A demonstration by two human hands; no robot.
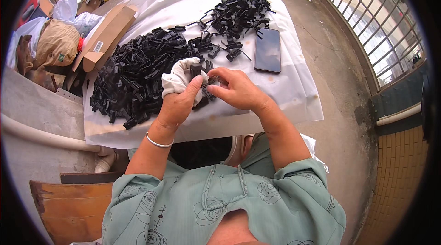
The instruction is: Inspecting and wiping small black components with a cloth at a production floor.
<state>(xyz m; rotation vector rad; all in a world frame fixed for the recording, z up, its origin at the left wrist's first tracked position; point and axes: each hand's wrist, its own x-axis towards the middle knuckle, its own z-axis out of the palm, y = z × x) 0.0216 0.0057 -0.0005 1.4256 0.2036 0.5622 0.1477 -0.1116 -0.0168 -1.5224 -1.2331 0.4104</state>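
Observation:
My left hand (180,102), its fingers covered by a white cloth glove (177,78) and its thumb bare, holds a small black plastic part (196,69). Close against it, my right hand (239,90) is bare, with thumb and index finger bent together at the part's right side. What sits between those right fingertips is too small to make out. To the left and beyond lies a large heap of similar black plastic parts (142,68). A second, smaller heap of black parts with thin protruding pieces (241,13) lies at the far right, several loose ones between.
White sheeting (294,79) covers the table. A dark-screened phone (268,52) lies right of my hands. An open cardboard box (108,33) stands at the left edge, near bags (57,43). Below the table edge is a dark round container (204,151). A barred railing (372,15) stands right.

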